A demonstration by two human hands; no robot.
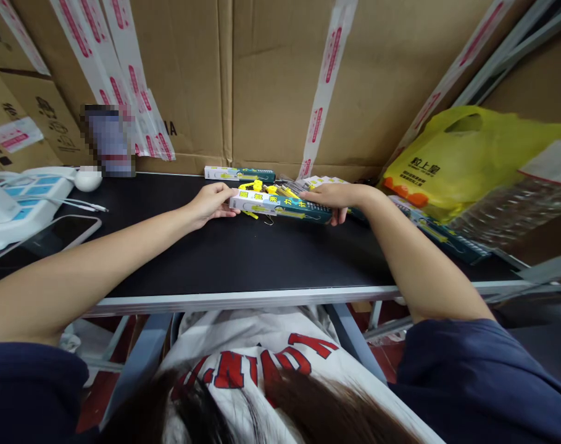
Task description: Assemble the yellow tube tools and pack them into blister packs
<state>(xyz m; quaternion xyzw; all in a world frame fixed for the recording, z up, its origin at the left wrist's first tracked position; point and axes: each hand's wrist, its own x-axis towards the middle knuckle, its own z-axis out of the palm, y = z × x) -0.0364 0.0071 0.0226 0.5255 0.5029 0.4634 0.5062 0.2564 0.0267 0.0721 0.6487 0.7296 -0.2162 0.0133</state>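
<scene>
A long, narrow printed carton (280, 205), white at its left end and dark green at its right, is held level just above the black table. My left hand (213, 202) pinches its white end between thumb and fingers. Around the green end, my right hand (333, 197) is closed, the palm facing down. Behind the carton lie yellow plastic pieces (258, 185) and thin metal parts (292, 187), partly hidden by it. A small metal hook (269, 221) shows below its front edge. Another carton of the same print (239, 174) lies farther back.
To the left are a power strip (28, 200) with white cables, a phone (46, 237) and a round white object (87, 179). A yellow plastic bag (465, 154), clear bottles (516, 203) and more cartons (440, 234) stand right. Taped cardboard (271, 80) walls the back.
</scene>
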